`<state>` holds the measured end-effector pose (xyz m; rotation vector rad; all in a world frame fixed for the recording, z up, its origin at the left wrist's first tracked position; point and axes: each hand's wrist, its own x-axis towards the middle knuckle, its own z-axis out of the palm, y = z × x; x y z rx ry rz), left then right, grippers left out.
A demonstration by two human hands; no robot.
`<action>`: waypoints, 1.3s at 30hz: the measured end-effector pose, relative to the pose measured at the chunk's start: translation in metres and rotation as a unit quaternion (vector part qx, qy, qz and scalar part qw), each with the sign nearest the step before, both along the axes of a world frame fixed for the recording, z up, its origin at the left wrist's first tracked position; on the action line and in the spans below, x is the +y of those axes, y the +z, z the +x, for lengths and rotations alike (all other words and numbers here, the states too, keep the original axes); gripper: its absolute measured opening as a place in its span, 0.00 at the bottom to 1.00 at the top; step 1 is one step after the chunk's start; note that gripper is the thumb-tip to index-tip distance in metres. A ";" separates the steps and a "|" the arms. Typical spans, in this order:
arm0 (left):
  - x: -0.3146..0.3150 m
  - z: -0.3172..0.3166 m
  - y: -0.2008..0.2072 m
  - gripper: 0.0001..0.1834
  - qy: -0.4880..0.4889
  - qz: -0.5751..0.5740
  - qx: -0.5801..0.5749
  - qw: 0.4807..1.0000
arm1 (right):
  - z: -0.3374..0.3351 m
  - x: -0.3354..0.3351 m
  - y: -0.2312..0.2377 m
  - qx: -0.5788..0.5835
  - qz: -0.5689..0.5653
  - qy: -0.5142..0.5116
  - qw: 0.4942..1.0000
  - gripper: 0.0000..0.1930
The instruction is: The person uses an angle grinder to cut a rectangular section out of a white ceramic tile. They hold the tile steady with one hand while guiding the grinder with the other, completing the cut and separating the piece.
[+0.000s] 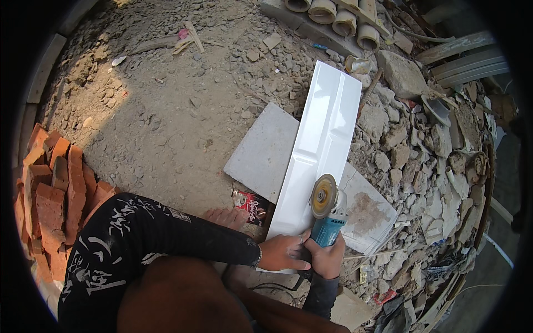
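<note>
A teal angle grinder [328, 228] with a round, brownish disc [323, 195] rests in my right hand [328, 260], whose fingers wrap its body. My left hand [282, 252] is closed around the grinder's dark rear end, right beside my right hand; its fingertips are partly hidden. Beneath the tool lies a long, glossy white tile [327, 111] with raised ridges, slanting away from me. The disc stands over the tile's right edge; whether it touches the surface I cannot tell. Under the tile are a grey slab [264, 150] and a stained slab [366, 208].
Broken red bricks [58, 194] are piled at the left. Concrete rubble [400, 144] covers the right side, with several pipes [344, 23] at the far end. A red printed packet [252, 208] lies by my bare foot [225, 217]. A black cord [272, 286] loops near my hands.
</note>
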<state>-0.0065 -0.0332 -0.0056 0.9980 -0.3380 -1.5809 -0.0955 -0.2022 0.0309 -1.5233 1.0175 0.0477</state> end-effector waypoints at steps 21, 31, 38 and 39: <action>0.000 0.003 0.003 0.62 -0.017 0.005 -0.013 1.000 | 0.013 0.004 0.016 -0.018 0.009 0.010 1.000 0.14; 0.000 0.001 0.001 0.61 -0.010 0.005 -0.003 1.000 | 0.014 0.005 0.017 0.004 0.001 0.001 1.000 0.14; 0.000 0.000 0.000 0.57 -0.005 -0.003 -0.004 1.000 | 0.014 0.005 0.018 0.005 0.002 0.003 1.000 0.13; 0.000 -0.001 0.001 0.57 0.000 -0.002 0.004 1.000 | 0.014 0.005 0.018 -0.005 0.007 0.003 1.000 0.13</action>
